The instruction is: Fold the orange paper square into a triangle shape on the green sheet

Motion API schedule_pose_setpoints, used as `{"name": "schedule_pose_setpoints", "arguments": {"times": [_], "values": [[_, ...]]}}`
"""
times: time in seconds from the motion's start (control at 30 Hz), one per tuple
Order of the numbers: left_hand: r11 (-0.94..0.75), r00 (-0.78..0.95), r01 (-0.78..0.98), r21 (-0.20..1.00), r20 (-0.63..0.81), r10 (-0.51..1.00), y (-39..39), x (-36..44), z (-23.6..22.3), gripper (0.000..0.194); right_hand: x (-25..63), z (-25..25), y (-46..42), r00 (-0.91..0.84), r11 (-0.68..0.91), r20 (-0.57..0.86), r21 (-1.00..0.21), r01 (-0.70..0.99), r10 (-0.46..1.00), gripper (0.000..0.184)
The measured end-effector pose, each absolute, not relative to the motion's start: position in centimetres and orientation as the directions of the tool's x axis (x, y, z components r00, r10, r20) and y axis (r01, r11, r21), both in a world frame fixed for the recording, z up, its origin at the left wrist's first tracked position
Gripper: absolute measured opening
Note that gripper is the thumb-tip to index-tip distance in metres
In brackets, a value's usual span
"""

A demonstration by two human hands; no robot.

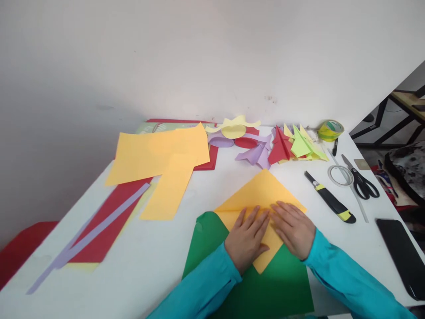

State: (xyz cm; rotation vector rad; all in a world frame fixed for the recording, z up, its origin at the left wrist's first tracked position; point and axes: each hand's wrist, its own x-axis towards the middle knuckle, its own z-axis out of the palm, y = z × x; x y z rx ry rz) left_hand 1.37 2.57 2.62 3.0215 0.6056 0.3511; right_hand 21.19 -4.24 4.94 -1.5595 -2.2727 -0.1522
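Green sheet (265, 294), nearest, lying partly beneath a creased orange paper square (265, 188). Left hand (246, 241) extended palm down, fingers slightly spread, resting on the square; right hand (295, 228) likewise flattened upon it. Beyond, at right, utility knife (330, 197); farther, folded paper planes (280, 147).

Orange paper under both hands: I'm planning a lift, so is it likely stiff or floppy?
The orange paper is probably light and floppy, looking thin. The crease by the left hand may make it bend there first. Lying partly over the green sheet, apparently unfastened, it could slide if pushed.
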Motion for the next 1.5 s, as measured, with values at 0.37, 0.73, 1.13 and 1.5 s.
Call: {"name": "schedule_pose_setpoints", "arguments": {"times": [0.37, 0.73, 1.13, 1.5], "values": [[-0.760, 0.753, 0.644, 0.087, 0.104, 0.650, 2.4, 0.2, 1.0, 0.101, 21.5, 1.3, -3.8, -0.270, 0.264, 0.159, 0.057, 0.963, 0.950, 0.077], [-0.548, 0.538, 0.836, 0.011, 0.177, 0.824, 2.7, -3.9, 0.5, 0.103, 23.4, 1.3, -5.1, -0.117, 0.099, 0.209, 0.093, 0.991, 0.971, 0.074], [-0.827, 0.818, 0.559, 0.064, 0.119, 0.563, 7.2, 4.1, 0.5, 0.088, 20.6, 3.1, 5.3, -0.245, 0.240, -0.061, -0.084, 0.967, 0.968, 0.050], [-0.814, 0.810, 0.570, 0.107, 0.089, 0.579, 4.8, 3.1, 0.5, 0.093, 19.8, 3.1, 8.2, -0.115, 0.115, -0.036, -0.003, 0.993, 0.993, 0.059]]}}
